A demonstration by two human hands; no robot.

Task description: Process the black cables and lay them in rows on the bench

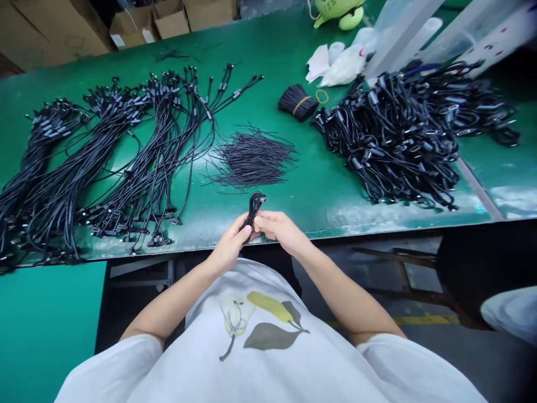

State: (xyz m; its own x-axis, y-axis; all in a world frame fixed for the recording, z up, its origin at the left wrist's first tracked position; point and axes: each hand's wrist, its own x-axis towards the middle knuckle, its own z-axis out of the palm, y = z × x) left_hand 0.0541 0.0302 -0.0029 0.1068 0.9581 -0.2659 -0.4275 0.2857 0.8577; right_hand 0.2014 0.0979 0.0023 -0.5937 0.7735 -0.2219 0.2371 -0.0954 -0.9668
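Seen from the head camera, the left hand [229,246] and the right hand [281,232] meet just above the bench's front edge, their fingers curled and clamped together on a black rubber-sheathed cable [254,210]. Its moulded end pokes up between them, and the rest is gathered into the grip.

Just ahead lies a flat, fanned pile of thin black wires [251,159], fine and straight as bristles. Beyond it sits a tight wire bundle [297,103] bound with yellow elastic, with a loose yellow rubber band [321,96] just beside it. To the left, long black cables [126,157] with metal-tipped connectors lie combed into parallel sheaves. To the right, similar cables form a tangled, glossy heap [398,134].

The surface is a shiny green bench mat [268,50], scuffed pale along its front edge. Past it stand cardboard boxes [168,17], white plastic bags [342,66] and a green plush toy [339,11]. Below, a white pear-print T-shirt [251,324] fills the foreground, while a wooden stool frame [398,268] and a yellow floor line [419,320] show at right.
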